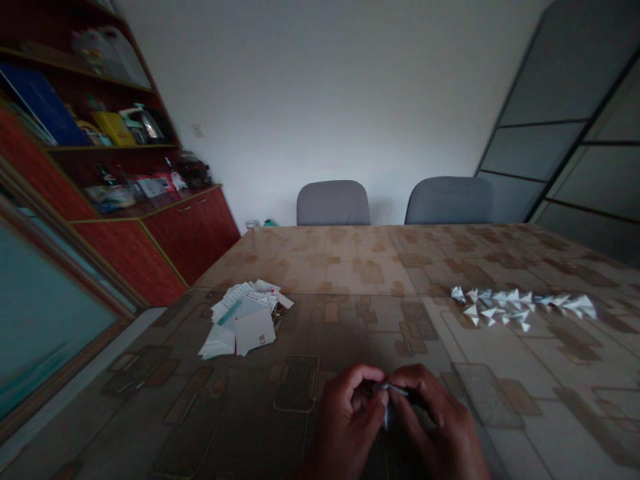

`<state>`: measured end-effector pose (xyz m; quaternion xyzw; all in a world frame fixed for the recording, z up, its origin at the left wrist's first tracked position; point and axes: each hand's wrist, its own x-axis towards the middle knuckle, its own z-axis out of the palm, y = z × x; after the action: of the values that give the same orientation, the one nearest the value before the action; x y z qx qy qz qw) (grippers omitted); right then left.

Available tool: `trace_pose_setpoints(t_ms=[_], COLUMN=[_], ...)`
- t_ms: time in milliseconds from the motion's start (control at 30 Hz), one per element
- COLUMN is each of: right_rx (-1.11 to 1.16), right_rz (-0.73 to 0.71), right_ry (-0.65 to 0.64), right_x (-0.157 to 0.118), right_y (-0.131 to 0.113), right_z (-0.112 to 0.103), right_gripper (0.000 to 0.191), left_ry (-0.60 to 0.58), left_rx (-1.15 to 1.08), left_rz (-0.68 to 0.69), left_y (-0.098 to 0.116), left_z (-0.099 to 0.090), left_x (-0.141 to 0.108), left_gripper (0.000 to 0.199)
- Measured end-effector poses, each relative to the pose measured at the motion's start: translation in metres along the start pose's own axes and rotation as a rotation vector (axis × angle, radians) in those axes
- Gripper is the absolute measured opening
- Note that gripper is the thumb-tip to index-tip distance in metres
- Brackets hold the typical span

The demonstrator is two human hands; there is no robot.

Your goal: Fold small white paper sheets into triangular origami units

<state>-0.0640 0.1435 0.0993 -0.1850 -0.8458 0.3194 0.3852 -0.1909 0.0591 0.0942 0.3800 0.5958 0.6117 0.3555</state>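
A small folded piece of paper (387, 415) is pinched between my two hands, low in the middle of the view above the table. My left hand (350, 413) grips it from the left with thumb and forefinger. From the other side, my right hand (435, 413) pinches it the same way. Fingers cover most of the paper, so its full shape is hidden. Off to the left lies a loose pile of paper pieces (255, 331), some of them printed. Several small pointed folded paper pieces (515, 303) are spread in rows on the right.
A brown patterned cloth covers the table (345, 267). Beyond its far edge stand two grey chairs, a left chair (333, 203) and a right chair (450, 200). A red wooden cabinet (195, 227) with filled shelves is at the left, and a grey panelled wardrobe (545, 127) at the right.
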Motion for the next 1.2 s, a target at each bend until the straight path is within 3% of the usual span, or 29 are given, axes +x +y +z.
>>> trace_pose_setpoints(t_ms=[667,1067,1200], right_rx=[-0.077,-0.084,-0.077], right_rz=[-0.112,-0.19,-0.166], right_ry=[0.004,-0.084,-0.045], right_x=[0.0015,0.0042,0.0043], right_y=[-0.0014,-0.003,-0.002], right_z=[0.0025,-0.0031,-0.0013], right_gripper=[0.012,0.02,0.017], left_ry=[-0.01,0.049,0.063], left_rx=[-0.108,-0.089,-0.077], left_rz=[-0.042,0.051,0.06], left_y=[-0.002,0.0036,0.0028], left_z=[0.0032,0.0031,0.0025], left_x=[0.0031,0.0013,0.0014], left_gripper=[0.007,0.018,0.018])
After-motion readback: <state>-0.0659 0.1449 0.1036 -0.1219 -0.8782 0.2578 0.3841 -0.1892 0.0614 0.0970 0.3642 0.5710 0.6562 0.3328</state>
